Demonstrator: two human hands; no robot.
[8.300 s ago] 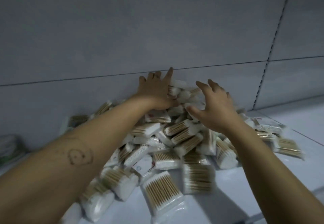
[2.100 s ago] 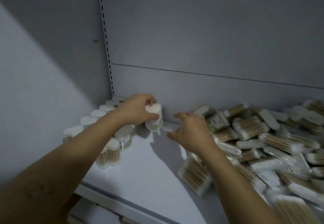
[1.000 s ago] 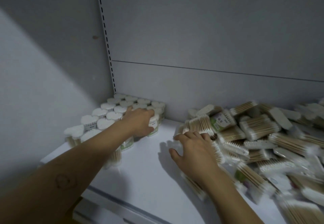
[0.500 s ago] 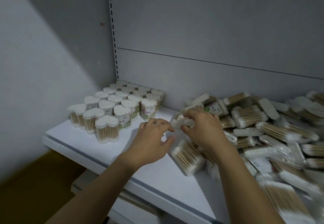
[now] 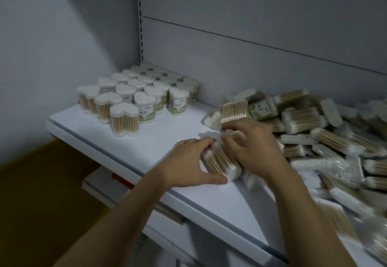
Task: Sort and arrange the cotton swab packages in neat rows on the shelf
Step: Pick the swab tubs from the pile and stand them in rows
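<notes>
A loose heap of flat cotton swab packages (image 5: 303,120) covers the right half of the white shelf (image 5: 178,132). At the back left stand heart-shaped swab tubs (image 5: 138,97) in neat rows. My left hand (image 5: 188,162) grips one flat swab package (image 5: 219,162) at the heap's left edge, with the fingers at its far end and the thumb at its near end. My right hand (image 5: 253,147) lies over the same package from the right. Its fingers curl down onto this package and a smaller, blurred one behind it.
The shelf's front edge (image 5: 129,168) runs diagonally below my forearms, with a lower shelf (image 5: 100,185) and a brown floor (image 5: 41,193) beneath. A grey back panel (image 5: 251,26) and a side wall (image 5: 62,36) close the corner. Bare shelf lies between tubs and heap.
My left hand has left the heart-shaped tubs and come right to the heap's edge. Both hands have closed on a flat package there, and my view has dropped lower.
</notes>
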